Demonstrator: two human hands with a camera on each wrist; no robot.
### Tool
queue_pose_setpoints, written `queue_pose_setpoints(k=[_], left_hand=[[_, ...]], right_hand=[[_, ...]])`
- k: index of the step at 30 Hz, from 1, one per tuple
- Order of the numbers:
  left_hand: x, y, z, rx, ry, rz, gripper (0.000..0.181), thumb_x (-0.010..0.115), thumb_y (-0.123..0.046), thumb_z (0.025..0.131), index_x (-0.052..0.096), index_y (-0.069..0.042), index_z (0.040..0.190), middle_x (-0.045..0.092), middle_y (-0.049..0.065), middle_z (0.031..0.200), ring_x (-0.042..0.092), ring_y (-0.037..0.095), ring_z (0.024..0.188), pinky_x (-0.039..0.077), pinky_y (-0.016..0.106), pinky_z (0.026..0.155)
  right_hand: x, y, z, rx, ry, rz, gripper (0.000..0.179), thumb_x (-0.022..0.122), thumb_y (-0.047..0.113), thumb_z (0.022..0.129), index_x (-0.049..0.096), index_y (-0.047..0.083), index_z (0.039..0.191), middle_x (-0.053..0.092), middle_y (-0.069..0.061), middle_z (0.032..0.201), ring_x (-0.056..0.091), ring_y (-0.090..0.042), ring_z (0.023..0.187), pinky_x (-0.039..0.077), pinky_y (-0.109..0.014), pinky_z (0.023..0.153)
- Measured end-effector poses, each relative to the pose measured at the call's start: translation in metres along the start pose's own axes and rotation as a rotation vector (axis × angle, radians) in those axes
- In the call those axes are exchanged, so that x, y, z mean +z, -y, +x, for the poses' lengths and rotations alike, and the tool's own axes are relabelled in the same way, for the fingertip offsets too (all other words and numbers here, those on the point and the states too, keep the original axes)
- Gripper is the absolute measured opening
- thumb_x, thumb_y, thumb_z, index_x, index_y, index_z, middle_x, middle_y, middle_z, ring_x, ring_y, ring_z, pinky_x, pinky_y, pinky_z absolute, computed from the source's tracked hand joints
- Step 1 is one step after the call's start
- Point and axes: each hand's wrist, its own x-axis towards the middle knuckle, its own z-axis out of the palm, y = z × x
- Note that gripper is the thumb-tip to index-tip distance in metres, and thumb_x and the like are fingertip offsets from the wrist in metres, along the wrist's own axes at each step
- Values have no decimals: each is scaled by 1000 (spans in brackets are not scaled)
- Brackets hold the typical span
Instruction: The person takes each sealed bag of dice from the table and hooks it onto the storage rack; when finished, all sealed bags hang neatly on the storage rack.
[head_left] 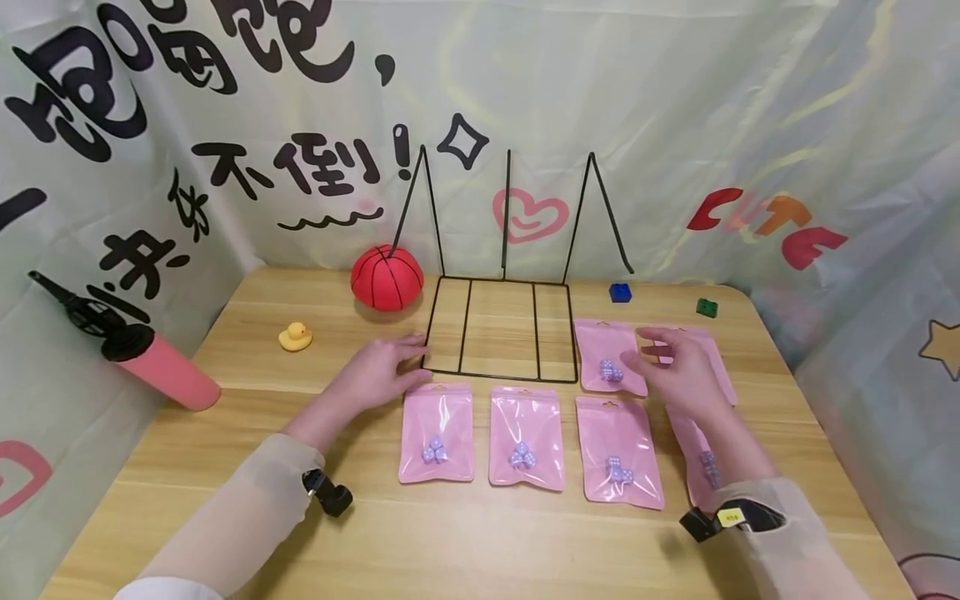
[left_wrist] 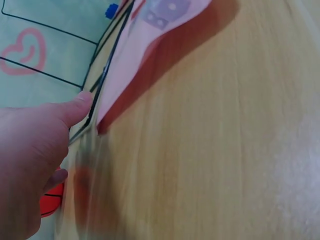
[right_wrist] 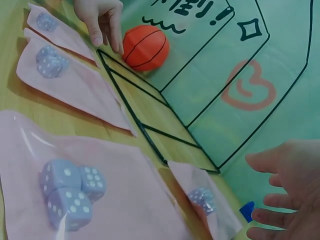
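Observation:
A black wire rack (head_left: 498,380) with tall hooked prongs stands at the back middle of the table. My left hand (head_left: 382,372) is at its left front corner, fingers extended, thumb (left_wrist: 79,106) right at the wire. Several pink zip bags with lilac dice lie about: a left bag (head_left: 437,415), a middle bag (head_left: 525,422) and a right bag (head_left: 617,429) along the front. Another bag (head_left: 600,340) lies at the rack's right side. My right hand (head_left: 678,367), fingers spread and holding nothing, is over the right-hand bags, partly hiding a back bag (head_left: 712,343) and a nearer one (head_left: 686,437).
A red ball (head_left: 387,279) with black lines sits beside the rack's left. A yellow toy duck (head_left: 296,337) and a pink bottle (head_left: 171,367) with a black lid are farther left. Blue (head_left: 620,292) and green toy bricks (head_left: 707,307) lie at the back right. A printed cloth backdrop surrounds the table.

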Motion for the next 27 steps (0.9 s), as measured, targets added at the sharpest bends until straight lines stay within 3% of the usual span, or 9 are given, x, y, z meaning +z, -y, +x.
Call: queue_pose_setpoints(k=[8,15,19,27], left_hand=[[2,1,3,33,43,55,51,72,-40,102,69,-5,140,59,13,151,49,33,145,41,51,117],[3,0,3,6,64,87,53,71,-41,103,68,-5,141,59,12,151,47,34,146,41,51,117],[3,1,3,-8,73,100,53,70,-43,103,68,-6,142,59,10,151,47,33,147,41,50,117],[5,3,7,22,72,106,52,71,-42,103,69,-6,140,60,9,150,50,31,145,42,49,116]], right_hand=[[7,-10,8,57,36,2,72,72,39,102,45,2,157,49,-29,152,49,-49,138,46,-64,110],[15,-9,14,138,47,47,76,79,31,98,44,-1,157,47,-31,153,46,-48,140,41,-61,115],[19,-11,17,158,35,28,78,81,30,96,44,-2,156,50,-30,150,49,-47,136,41,-60,115],[20,-11,21,221,29,-22,79,81,27,96,41,-6,156,53,-29,140,51,-44,125,46,-59,110]])
